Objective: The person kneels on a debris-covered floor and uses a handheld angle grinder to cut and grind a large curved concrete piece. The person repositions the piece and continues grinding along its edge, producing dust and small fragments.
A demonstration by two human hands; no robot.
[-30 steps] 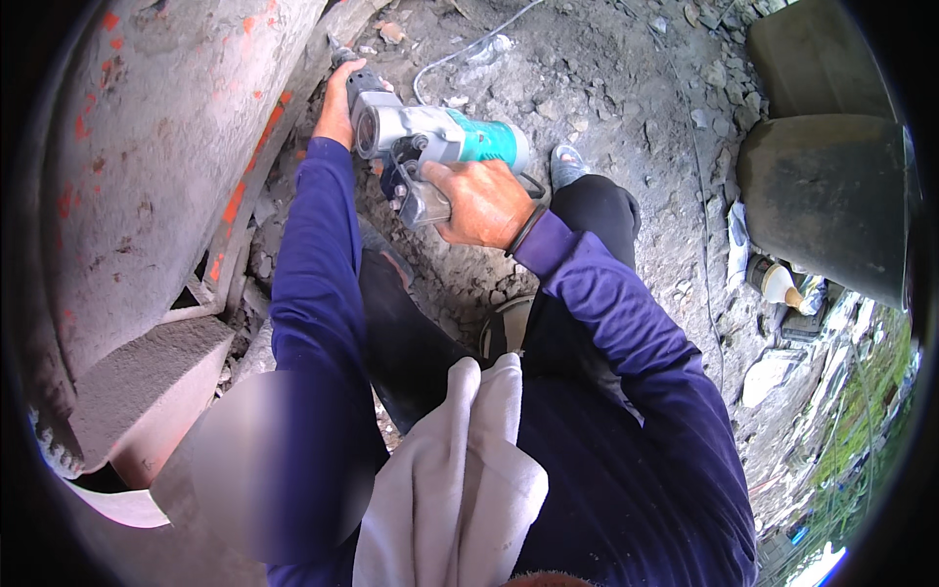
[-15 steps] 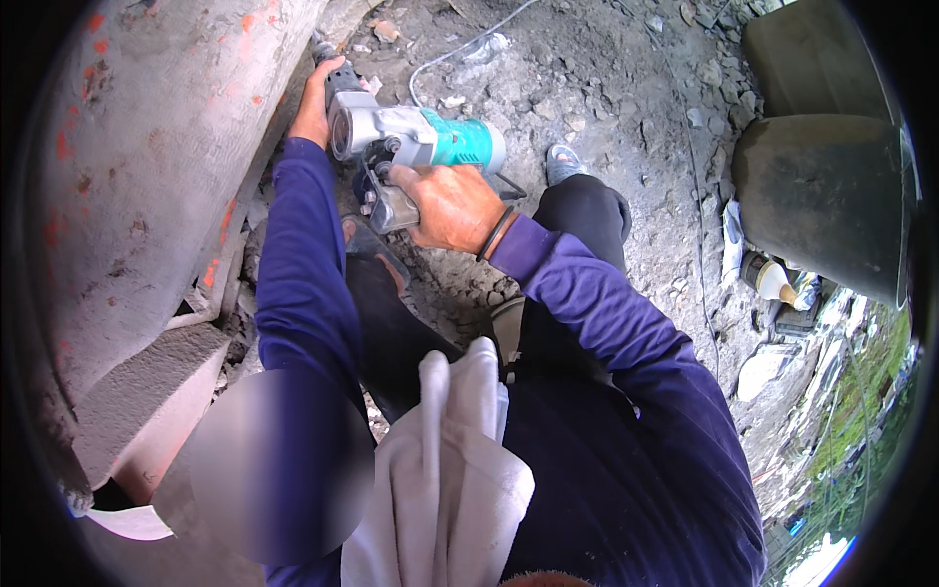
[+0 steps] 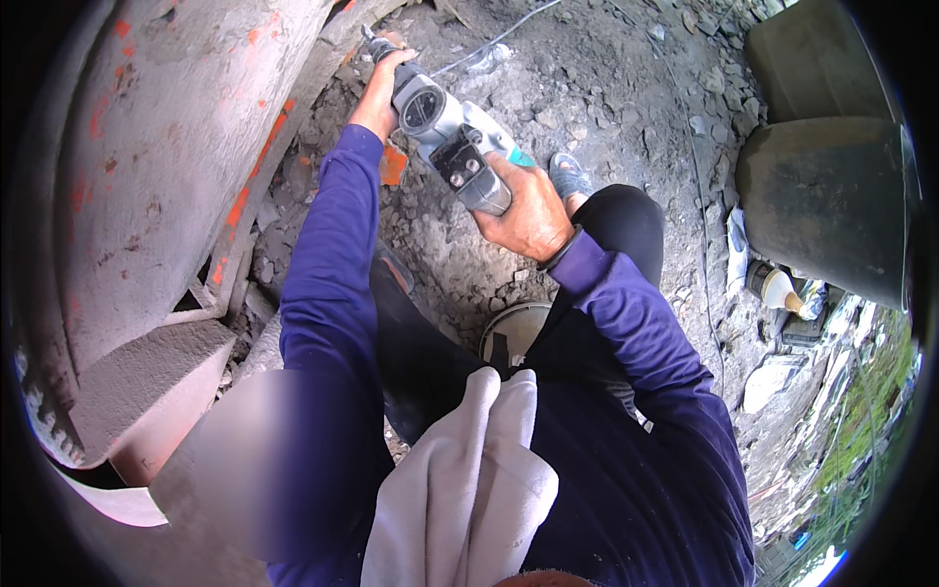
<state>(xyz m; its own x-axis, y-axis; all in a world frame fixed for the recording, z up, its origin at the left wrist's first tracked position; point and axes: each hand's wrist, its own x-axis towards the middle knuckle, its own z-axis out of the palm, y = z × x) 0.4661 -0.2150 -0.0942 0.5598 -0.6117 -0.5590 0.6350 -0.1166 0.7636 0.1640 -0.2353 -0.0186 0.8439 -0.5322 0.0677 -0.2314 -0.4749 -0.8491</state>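
Observation:
A silver and teal demolition hammer [image 3: 445, 125] is held in the air in front of my knees, its dark front end pointing to the upper left. Around that front end, next to the chuck, my left hand [image 3: 380, 96] is closed. My right hand [image 3: 528, 213] grips the tool's rear handle, fingers wrapped round it and partly hidden behind it. Most of the teal motor housing [image 3: 521, 158] is hidden behind the silver body and my right hand. No bit is clearly visible beyond the chuck.
A large grey surface with orange marks [image 3: 186, 147] rises at my left. Rubble [image 3: 626, 127] covers the ground, and a thin cable [image 3: 504, 36] runs across it. Big dark tubs [image 3: 822, 205] and a bottle [image 3: 773, 286] stand right. A round bucket [image 3: 523, 323] is between my legs.
Both hands have shifted right with the demolition hammer. It has turned, so its round end cap and the handle's bolts now face me and less teal shows.

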